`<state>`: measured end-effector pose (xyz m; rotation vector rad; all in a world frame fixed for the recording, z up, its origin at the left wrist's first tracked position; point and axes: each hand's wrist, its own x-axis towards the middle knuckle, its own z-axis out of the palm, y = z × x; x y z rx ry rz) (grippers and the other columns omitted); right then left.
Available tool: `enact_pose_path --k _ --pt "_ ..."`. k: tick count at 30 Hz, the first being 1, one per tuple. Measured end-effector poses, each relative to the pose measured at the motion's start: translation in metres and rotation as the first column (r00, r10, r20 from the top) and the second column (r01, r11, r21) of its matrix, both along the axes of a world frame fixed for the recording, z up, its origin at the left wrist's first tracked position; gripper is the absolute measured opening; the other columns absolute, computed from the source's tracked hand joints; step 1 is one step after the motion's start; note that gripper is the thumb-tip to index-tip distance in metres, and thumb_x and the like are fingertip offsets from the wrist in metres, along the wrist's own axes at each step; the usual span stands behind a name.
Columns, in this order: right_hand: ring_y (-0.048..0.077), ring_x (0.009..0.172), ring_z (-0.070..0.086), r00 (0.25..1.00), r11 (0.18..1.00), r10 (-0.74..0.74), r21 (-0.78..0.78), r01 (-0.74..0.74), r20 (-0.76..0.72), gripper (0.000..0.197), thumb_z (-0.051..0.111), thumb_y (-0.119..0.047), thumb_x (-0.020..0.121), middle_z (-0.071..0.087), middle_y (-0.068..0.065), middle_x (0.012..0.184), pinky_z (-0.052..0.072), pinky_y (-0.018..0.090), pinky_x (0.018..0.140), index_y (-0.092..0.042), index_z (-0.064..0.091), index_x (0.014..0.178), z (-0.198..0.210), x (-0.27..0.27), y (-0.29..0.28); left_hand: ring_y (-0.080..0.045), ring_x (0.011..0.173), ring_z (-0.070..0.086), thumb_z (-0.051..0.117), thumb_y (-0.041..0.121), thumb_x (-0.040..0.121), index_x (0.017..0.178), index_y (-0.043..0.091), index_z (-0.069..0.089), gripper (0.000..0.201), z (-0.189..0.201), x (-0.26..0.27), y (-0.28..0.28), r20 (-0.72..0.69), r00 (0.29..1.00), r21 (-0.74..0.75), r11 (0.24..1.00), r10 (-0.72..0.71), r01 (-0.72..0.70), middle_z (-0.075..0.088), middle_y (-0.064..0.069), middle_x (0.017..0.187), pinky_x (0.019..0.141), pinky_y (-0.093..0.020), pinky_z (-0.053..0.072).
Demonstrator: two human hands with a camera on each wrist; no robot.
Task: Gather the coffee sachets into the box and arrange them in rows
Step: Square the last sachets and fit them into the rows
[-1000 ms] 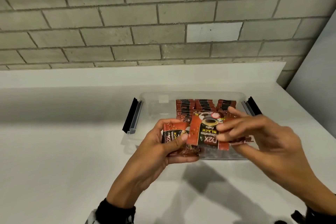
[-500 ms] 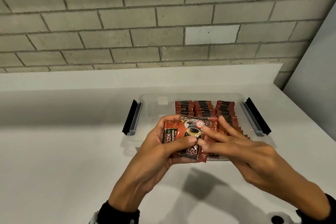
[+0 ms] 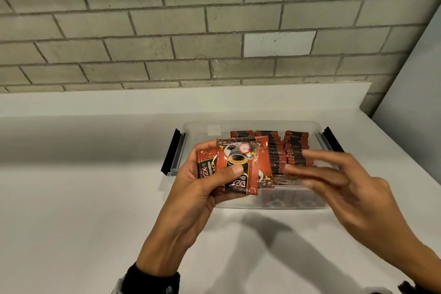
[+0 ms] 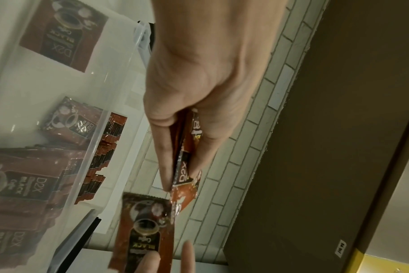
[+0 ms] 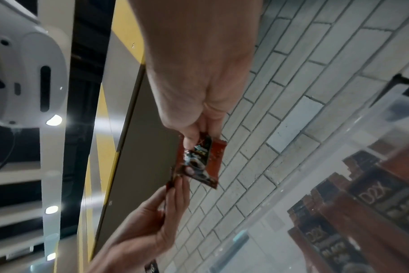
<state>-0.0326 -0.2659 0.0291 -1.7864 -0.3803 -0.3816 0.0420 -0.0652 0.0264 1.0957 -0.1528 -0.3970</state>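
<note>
Coffee sachets, two groups: three rows in the box, the rest in the hands. White counter point(image 3: 71, 222), one, runs back to a low white upstand under a grey brick wall point(image 3: 214, 19). Its right edge slants past the box, and broad open surface lies left of and nearer than the box. Clear plastic box point(image 3: 319, 205), one, lid off, stands at the far right of the counter with two black latches point(image 3: 173, 150) folded outward, one per end. Three rows of sachets point(image 3: 296, 148) stand on edge, side by side, in the middle and right of the box. The rows are too tightly packed to count. The box's left part shows bare floor. Both hands hang above the near wall of the box. Right hand point(image 3: 353, 188) is blurred in the head view, fingers reaching left. The right wrist view shows its thumb and fingers pinching a single sachet point(image 5: 199, 162) by one end. Left hand point(image 3: 198, 188) grips a bunch of sachets point(image 3: 238, 169), thumb pressed across the front, fingers curled behind. At least two printed faces show, exact count not readable. The single sachet overlaps the bunch's right side.
</note>
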Motion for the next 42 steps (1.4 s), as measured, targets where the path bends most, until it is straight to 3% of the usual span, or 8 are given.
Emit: enact_pose_path --k 3,6,9,16,22,27,34,42 --pt "-0.002 0.081 0.069 0.989 0.990 -0.098 0.092 0.108 -0.112 0.081 0.068 -0.074 0.052 0.074 -0.019 0.083 0.052 0.007 0.066 -0.017 0.057 0.108 0.001 0.003 -0.005 -0.019 0.069 0.070 0.072 -0.004 0.053 0.104 0.018 0.058 0.057 -0.001 0.001 0.002 0.018 0.998 0.012 0.998 0.064 -0.064 0.073 -0.004 0.087 0.051 -0.028 0.055" --pt "0.011 0.085 0.072 0.968 0.969 -0.062 0.217 0.116 -0.243 0.088 0.080 -0.068 0.038 0.076 -0.003 0.090 0.056 0.017 0.062 -0.016 0.062 0.107 0.002 0.003 -0.011 -0.016 0.072 0.071 0.074 -0.004 0.048 0.102 0.020 0.057 0.061 -0.003 -0.001 0.001 0.034 0.994 0.039 0.994 0.102 -0.104 0.073 -0.001 0.084 0.053 -0.027 0.055" --pt "0.024 0.095 0.070 0.965 0.951 -0.010 0.296 0.090 -0.260 0.055 0.082 -0.044 0.057 0.073 0.007 0.102 0.058 0.027 0.067 -0.022 0.068 0.105 -0.004 0.005 -0.018 -0.016 0.072 0.071 0.076 -0.004 0.046 0.102 0.021 0.057 0.064 -0.006 -0.001 0.001 0.031 0.991 0.054 0.990 0.132 -0.133 0.074 0.001 0.083 0.054 -0.026 0.056" --pt "0.025 0.097 0.069 0.955 0.921 -0.025 0.364 0.137 -0.297 0.053 0.088 -0.040 0.051 0.071 0.007 0.104 0.059 0.035 0.067 -0.020 0.069 0.097 -0.007 0.010 -0.013 -0.023 0.081 0.072 0.082 0.004 0.038 0.105 0.019 0.055 0.073 -0.011 0.000 -0.003 0.049 0.985 0.126 0.977 0.166 -0.171 0.074 -0.003 0.091 0.061 -0.034 0.057" --pt "0.020 0.092 0.065 0.947 0.937 -0.060 0.308 0.162 -0.315 0.052 0.056 0.016 0.081 0.060 0.015 0.101 0.059 0.038 0.076 -0.028 0.070 0.104 -0.004 0.016 0.001 -0.022 0.081 0.071 0.081 0.005 0.041 0.103 0.021 0.055 0.069 -0.011 -0.006 -0.009 0.060 0.996 0.116 0.990 0.068 -0.075 0.074 -0.003 0.089 0.061 -0.032 0.057" --pt "0.019 0.082 0.060 0.924 0.929 -0.123 0.284 0.235 -0.361 0.034 0.062 0.011 0.081 0.049 0.029 0.095 0.058 0.026 0.065 -0.019 0.065 0.098 -0.004 0.021 0.001 -0.028 0.090 0.069 0.085 -0.004 0.055 0.108 0.021 0.054 0.067 -0.011 -0.009 -0.009 0.079 0.994 0.141 0.988 -0.070 0.058 0.072 -0.008 0.101 0.071 -0.037 0.058" --pt "0.018 0.075 0.066 0.890 0.880 -0.126 0.365 0.304 -0.438 0.026 0.069 -0.006 0.074 0.053 0.007 0.076 0.056 0.025 0.058 -0.016 0.061 0.096 -0.008 0.022 -0.005 -0.023 0.082 0.071 0.066 0.003 0.075 0.105 0.019 0.057 0.036 -0.009 -0.009 -0.011 0.014 0.997 0.087 0.993 -0.078 0.076 0.072 -0.008 0.099 0.070 -0.040 0.059" --pt "0.016 0.084 0.069 0.874 0.900 -0.111 0.325 0.291 -0.474 0.019 0.066 -0.013 0.077 0.067 0.022 0.100 0.057 0.023 0.070 -0.007 0.069 0.095 -0.007 0.016 0.000 -0.020 0.075 0.072 0.077 0.002 0.050 0.096 0.022 0.055 0.055 -0.011 -0.007 -0.013 0.044 0.996 0.056 0.995 0.076 -0.078 0.073 -0.002 0.084 0.056 -0.028 0.056"
